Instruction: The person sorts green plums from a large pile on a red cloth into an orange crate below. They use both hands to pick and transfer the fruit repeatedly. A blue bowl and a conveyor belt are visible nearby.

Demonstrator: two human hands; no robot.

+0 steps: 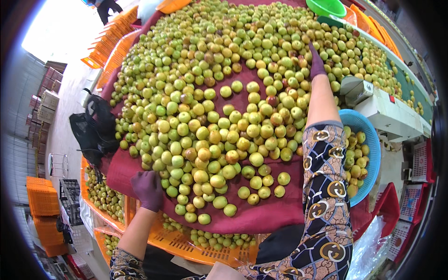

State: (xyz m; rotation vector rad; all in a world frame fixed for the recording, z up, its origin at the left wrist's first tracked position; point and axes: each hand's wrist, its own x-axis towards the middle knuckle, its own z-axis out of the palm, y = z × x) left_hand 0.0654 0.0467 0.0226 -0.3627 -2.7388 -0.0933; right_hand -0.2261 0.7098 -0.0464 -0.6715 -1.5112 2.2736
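Round green-yellow jujubes [201, 133], some with reddish-brown patches, lie heaped on a dark red cloth [273, 210]. My right hand [316, 63], in a purple glove, reaches far out into the heap on the right. It appears edge-on with its fingers straight, touching fruit beside the conveyor's near end. My left hand [147, 190], also gloved in purple, rests curled at the cloth's near left edge, next to the fruit. Its palm is hidden, so whether it grips anything cannot be seen. A blue plastic basket [372, 157] partly filled with jujubes stands beyond my right forearm.
A green-belted conveyor [414, 91] carrying jujubes runs along the right, with a white metal housing [388, 108]. Orange crates [206, 250] with fruit sit below the cloth's near edge. A black bag [96, 127] lies at left. A green basin [327, 7] stands at the far right.
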